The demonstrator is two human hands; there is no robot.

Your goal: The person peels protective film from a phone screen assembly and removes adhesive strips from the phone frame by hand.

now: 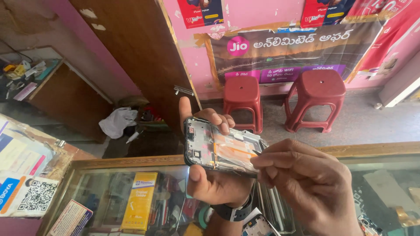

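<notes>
My left hand [210, 175] holds an opened mobile phone [221, 146] with its back cover off, thumb under the near edge and fingers curled over the far edge. Orange and silver inner parts show inside its dark frame. My right hand [306, 179] sits at the phone's right end, fingers pinched on a thin dark tool [256, 153] whose tip touches the phone's inside. A dark watch band [234, 212] wraps my left wrist.
A glass display counter [131, 196] with a wooden rim lies below, holding a yellow box [140, 199] and other packages. Two red plastic stools [315, 98] stand on the floor beyond. A wooden door [140, 52] and pink wall with posters rise behind.
</notes>
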